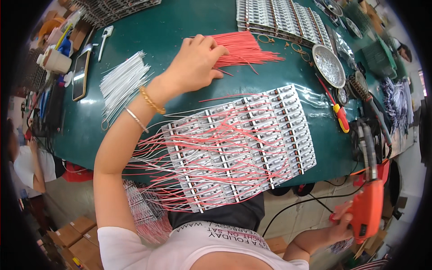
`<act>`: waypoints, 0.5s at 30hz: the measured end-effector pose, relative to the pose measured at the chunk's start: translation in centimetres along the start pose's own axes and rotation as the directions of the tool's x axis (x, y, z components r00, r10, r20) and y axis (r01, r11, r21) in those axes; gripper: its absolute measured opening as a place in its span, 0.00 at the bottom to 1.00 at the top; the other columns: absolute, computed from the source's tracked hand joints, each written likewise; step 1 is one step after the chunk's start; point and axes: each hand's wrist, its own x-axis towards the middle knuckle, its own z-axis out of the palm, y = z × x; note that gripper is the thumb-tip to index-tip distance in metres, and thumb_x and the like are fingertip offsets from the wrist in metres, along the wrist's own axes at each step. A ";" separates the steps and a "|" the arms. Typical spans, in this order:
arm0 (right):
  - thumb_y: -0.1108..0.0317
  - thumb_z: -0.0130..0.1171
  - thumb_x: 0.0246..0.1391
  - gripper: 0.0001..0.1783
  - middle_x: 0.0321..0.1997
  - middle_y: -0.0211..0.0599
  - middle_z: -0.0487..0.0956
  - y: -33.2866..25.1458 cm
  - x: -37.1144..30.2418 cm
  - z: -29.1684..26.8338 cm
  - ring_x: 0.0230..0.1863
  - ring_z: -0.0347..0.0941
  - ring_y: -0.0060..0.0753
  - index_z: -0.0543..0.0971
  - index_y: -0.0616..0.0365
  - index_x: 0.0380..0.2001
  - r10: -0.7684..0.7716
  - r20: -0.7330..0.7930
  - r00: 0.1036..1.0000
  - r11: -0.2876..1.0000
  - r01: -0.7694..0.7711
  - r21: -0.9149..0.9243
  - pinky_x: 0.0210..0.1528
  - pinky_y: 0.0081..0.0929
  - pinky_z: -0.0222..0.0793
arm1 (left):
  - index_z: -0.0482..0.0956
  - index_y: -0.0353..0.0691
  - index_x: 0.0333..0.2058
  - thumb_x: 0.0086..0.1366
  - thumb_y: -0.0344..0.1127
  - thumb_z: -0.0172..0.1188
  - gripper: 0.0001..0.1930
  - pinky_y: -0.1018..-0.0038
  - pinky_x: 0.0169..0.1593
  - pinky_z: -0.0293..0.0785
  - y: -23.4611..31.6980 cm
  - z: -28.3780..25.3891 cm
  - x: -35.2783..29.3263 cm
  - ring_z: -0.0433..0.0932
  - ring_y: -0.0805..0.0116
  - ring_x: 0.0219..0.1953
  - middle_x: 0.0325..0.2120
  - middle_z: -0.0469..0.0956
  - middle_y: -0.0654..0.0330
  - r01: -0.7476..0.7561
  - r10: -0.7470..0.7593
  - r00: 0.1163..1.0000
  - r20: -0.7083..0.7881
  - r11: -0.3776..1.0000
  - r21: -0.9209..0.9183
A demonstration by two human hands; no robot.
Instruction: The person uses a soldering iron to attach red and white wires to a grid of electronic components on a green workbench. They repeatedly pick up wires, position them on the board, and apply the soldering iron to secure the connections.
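My left hand (198,63) reaches to the left end of a bundle of red wires (245,47) on the green table. Its fingers are bent at the wires, with thumb and forefinger apart. At the lower right, my right hand (341,224) is wrapped around an orange-red soldering gun (366,209), held upright. In front of me lies a panel of small circuit boards (299,130) in rows. Red and white wires (153,166) run across it and hang past its left side. A bundle of white wires (123,81) lies left of my left forearm.
A phone (81,74) lies at the left. More board panels (281,20) are stacked at the far side. To the right are a metal dish (328,65) of small parts, a red-and-yellow screwdriver (340,118) and a soldering iron (375,112). A black cable (292,204) hangs below the table.
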 end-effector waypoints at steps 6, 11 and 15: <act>0.49 0.58 0.57 0.41 0.14 0.28 0.64 -1.6 4.0 -1.8 0.13 0.56 0.18 0.60 0.76 0.57 -0.004 -0.078 0.997 1.000 0.005 0.019 0.18 0.18 0.58 | 0.76 0.44 0.46 0.55 0.41 0.65 0.20 0.64 0.48 0.64 -1.6 -1.7 -3.8 0.71 0.59 0.43 0.37 0.74 0.58 0.237 -0.211 0.960 -0.183 0.962 0.135; 0.49 0.57 0.58 0.40 0.13 0.26 0.62 -1.6 3.7 0.9 0.12 0.55 0.17 0.59 0.75 0.57 0.058 0.004 0.998 0.986 -0.058 0.158 0.18 0.17 0.56 | 0.80 0.42 0.36 0.54 0.34 0.64 0.10 0.62 0.46 0.64 -6.8 -5.3 -11.0 0.73 0.59 0.41 0.33 0.78 0.59 0.509 -0.513 0.855 -0.082 0.797 0.325; 0.49 0.56 0.59 0.39 0.13 0.25 0.60 -1.3 2.3 4.3 0.12 0.54 0.17 0.58 0.74 0.58 0.123 0.113 0.986 0.946 -0.151 0.288 0.17 0.17 0.55 | 0.81 0.38 0.32 0.54 0.32 0.62 0.06 0.62 0.45 0.65 -7.7 -5.6 -13.0 0.75 0.58 0.36 0.28 0.79 0.56 0.559 -0.568 0.821 0.055 0.820 0.121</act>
